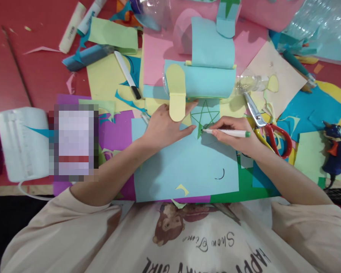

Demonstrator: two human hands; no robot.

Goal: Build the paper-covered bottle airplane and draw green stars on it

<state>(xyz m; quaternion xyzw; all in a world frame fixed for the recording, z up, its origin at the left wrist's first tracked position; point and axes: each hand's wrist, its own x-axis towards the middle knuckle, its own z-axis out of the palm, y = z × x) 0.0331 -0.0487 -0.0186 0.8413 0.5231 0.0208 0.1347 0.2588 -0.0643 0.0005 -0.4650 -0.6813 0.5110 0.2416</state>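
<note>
My right hand (235, 136) grips a white marker with a green cap (230, 132), its tip resting on a green star outline (205, 116) drawn on a light blue sheet of paper (184, 167). My left hand (166, 127) lies flat on the same sheet, fingers spread beside the star. Just beyond both hands stands a plastic bottle wrapped in light blue paper (207, 81) with yellow paper flaps (176, 94).
Red-handled scissors (268, 131) lie right of my right hand. A craft knife (127, 76), glue sticks (72, 26), a blue glue gun (337, 148) and a white device (24, 142) sit among many coloured paper sheets and scraps on the red table (11, 68).
</note>
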